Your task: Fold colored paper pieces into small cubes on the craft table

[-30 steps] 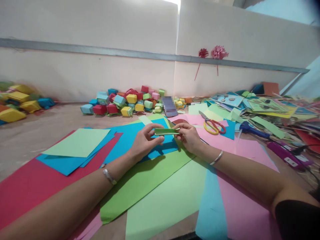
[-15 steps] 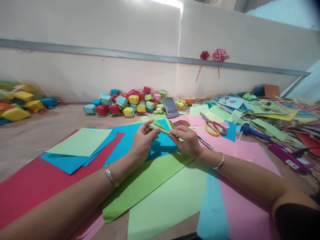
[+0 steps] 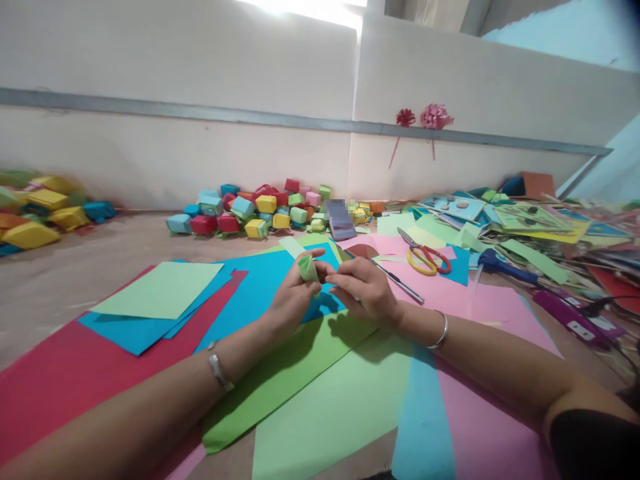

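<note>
My left hand (image 3: 296,287) is closed round a small light green folded paper (image 3: 308,268), its open, rolled end facing up toward me. Close by on the right, my right hand (image 3: 364,287) has its thumb and fingertips pinched together beside my left fingertips. Whether anything is between them is hidden. Both hands are above a blue sheet (image 3: 260,280) and a bright green sheet (image 3: 290,373). A pen (image 3: 407,288) lies just beyond my right hand. Scissors (image 3: 425,257) with yellow and red handles rest on pink paper farther right.
Light green squares (image 3: 160,290) top the blue and red sheets at left. Small coloured paper boxes (image 3: 250,207) are heaped along the wall, beside a phone (image 3: 341,220). To the right are a blue glue gun (image 3: 510,265), a purple power strip (image 3: 575,317) and stacked cards (image 3: 535,220).
The green paper has turned from lying lengthwise between both hands to standing with its rolled end toward me in the left hand. My right fingers have shifted slightly left and down.
</note>
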Tool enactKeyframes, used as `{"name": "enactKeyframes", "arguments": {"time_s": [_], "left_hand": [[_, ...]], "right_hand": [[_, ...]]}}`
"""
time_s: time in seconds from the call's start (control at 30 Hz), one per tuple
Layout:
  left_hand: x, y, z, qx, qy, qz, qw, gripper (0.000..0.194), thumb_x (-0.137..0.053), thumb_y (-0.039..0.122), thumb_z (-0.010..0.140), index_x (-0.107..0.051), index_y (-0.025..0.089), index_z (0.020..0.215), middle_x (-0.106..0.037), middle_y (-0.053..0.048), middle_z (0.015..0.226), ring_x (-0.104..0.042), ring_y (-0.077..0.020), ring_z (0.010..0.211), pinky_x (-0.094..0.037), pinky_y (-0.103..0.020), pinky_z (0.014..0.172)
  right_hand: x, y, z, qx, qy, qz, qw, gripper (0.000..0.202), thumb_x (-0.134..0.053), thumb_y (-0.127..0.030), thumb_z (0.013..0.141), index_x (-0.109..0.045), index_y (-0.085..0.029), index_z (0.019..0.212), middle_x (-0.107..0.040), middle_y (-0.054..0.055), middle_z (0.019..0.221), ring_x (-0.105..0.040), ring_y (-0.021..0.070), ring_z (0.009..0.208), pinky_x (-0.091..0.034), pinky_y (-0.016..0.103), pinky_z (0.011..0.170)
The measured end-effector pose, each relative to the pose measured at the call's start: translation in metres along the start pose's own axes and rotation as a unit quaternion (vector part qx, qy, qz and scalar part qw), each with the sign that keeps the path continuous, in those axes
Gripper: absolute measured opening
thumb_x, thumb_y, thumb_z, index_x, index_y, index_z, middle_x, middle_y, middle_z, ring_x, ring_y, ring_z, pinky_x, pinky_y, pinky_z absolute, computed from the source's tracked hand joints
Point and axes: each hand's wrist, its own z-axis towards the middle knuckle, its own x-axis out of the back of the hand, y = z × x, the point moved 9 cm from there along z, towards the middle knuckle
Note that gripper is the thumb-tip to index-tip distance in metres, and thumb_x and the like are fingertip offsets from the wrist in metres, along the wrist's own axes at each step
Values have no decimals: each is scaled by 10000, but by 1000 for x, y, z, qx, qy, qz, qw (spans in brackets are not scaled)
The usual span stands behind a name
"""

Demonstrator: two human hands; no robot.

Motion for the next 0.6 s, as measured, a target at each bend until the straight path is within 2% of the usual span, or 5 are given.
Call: {"name": "enactKeyframes", "arguments": {"time_s": [0.1,0.2,0.43,0.5,0.6], "left_hand": [[-6,6,-2,-52,-42,88,994,480,-555,80,597,-570,223,1055,-633,43,755,-592,-178,762,-477,-319,724],[-10,7,-4,-79,-73,157,982,466,-537,94,620,-550,228,1067,-588,40,743,-567,-181,729,-459,-327,695],[-12,8,-4,-141,-77,332,930,483,-482,108,640,-525,213,1110,-636,0,869,-594,-222,899,-477,-352,790],[-14,9,-6,-146,-86,345,923,446,-484,122,662,-533,218,1095,-655,-5,900,-602,-225,913,-487,-356,806],[-20,12,-9,-141,-114,309,934,335,-549,187,742,-570,223,1074,-684,-18,926,-632,-220,874,-503,-348,795]], "right_hand": [[11,6,5,-39,29,27,998,189,-522,-182,982,-647,-203,1122,-639,75,945,-591,182,843,-537,326,741],[15,2,8,-30,41,36,998,203,-535,-163,967,-643,-239,1122,-619,61,977,-582,173,855,-543,317,741],[10,-3,12,-14,12,68,998,103,-558,-188,967,-608,-210,879,-646,59,930,-601,169,840,-520,306,722],[7,0,13,-27,-5,105,994,139,-526,-178,978,-577,-212,853,-658,52,891,-619,168,841,-520,302,735],[7,13,10,-86,0,141,986,158,-489,-146,978,-538,-219,846,-640,25,804,-616,156,789,-510,288,732]]}}
